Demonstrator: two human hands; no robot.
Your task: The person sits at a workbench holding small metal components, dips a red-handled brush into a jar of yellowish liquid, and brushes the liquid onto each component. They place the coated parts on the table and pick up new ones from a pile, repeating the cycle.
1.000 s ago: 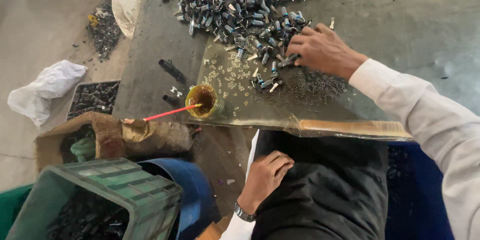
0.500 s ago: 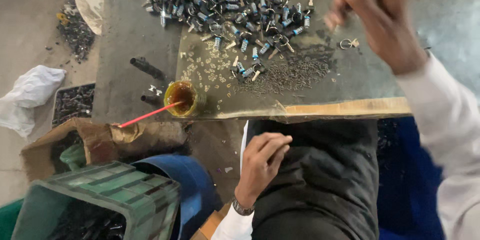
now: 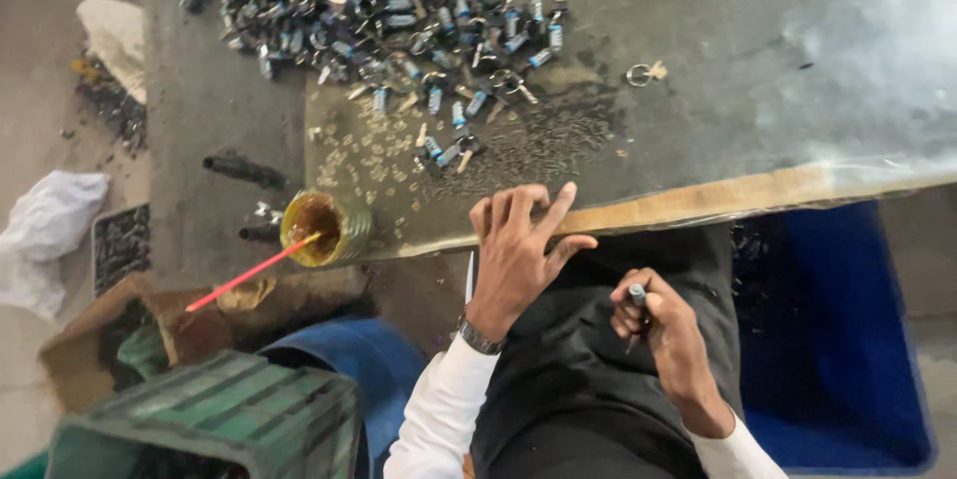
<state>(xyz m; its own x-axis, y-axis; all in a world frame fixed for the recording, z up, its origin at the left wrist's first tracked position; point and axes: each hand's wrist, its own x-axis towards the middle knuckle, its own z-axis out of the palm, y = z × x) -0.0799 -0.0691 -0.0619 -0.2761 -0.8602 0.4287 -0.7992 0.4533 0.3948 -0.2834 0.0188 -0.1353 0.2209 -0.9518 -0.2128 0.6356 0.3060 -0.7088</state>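
Our right hand pinches a small metal fitting upright over our lap; our left hand rests spread, holding nothing, on the desk edge, nearer the pile of fittings lying beyond it.

Grey table, metal parts, jar.

The left hand rests with spread fingers on the near edge of the table. The right hand is over the lap, pinching a small metal part. A heap of similar small parts lies farther back on the table. A small jar with a red stick stands at the table's left corner. A green crate sits below.
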